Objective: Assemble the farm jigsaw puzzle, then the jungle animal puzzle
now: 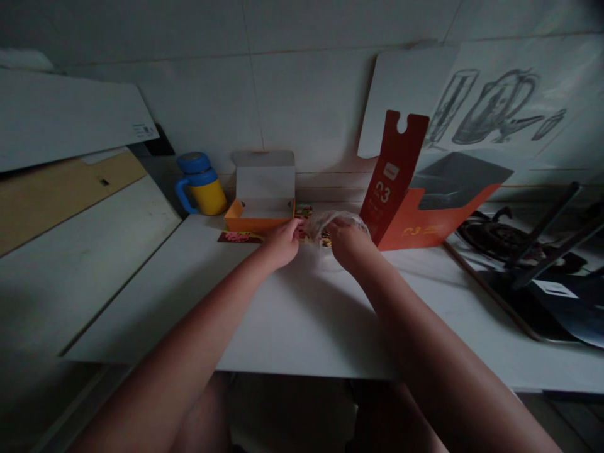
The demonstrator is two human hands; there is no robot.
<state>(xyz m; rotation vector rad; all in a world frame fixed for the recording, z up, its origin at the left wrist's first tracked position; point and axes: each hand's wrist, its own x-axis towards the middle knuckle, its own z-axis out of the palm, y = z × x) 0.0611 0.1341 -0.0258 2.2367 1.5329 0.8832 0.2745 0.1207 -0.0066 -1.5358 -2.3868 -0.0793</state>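
Note:
A crumpled clear plastic bag [325, 257] lies on the white table between my two hands, with small printed pieces showing through it. My right hand [352, 242] reaches into the bag's opening from the right; its fingers curl downward, and what they hold is hidden. At the bag's left edge is my left hand [282, 245], thumb and fingers drawn together, seemingly pinching the film. Behind it stands an open orange box [257, 223] with its grey lid raised. A dark card with a pink print [238, 237] lies flat before the box. More printed cards [304, 212] lie behind the bag.
A blue and yellow mug [205, 185] stands at the back left beside a white panel [89, 239]. To the right is a large open red-orange carton [425, 229] with a tall flap. Farther right, black metal legs [542, 236] rest on a dark tray. Tiled wall behind.

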